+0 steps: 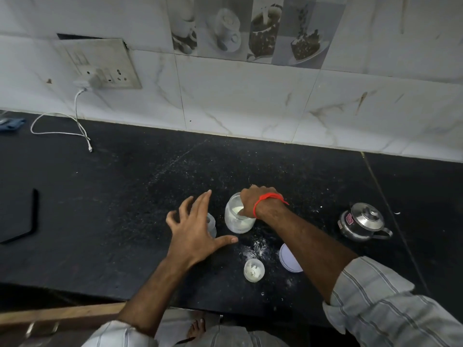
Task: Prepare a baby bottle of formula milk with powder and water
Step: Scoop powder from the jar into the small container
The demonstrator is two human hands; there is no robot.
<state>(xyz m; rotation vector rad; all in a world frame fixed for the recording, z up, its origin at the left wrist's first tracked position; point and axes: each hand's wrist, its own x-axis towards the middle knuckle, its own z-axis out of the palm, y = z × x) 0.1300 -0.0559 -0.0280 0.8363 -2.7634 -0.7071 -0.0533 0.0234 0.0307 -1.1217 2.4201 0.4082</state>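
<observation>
A clear jar (238, 221) with white powder inside stands at mid-counter. My right hand (258, 201), a red thread at its wrist, reaches into the jar's mouth with its fingers curled. A small pale tip, seemingly a scoop handle (252, 185), pokes out above the knuckles, and the rest of it is hidden. Just left of the jar is a small clear baby bottle (212, 225), mostly covered by my left hand (195, 229). That hand hovers over the bottle with its fingers spread and holds nothing. The bottle's teat cap (253, 270) sits nearer the front edge.
A white jar lid (288, 259) lies partly under my right forearm. Spilled powder (258, 249) dots the black counter (125, 196). A steel kettle (362, 221) stands at the right. A charger cable (62, 131) trails from the wall socket at the back left.
</observation>
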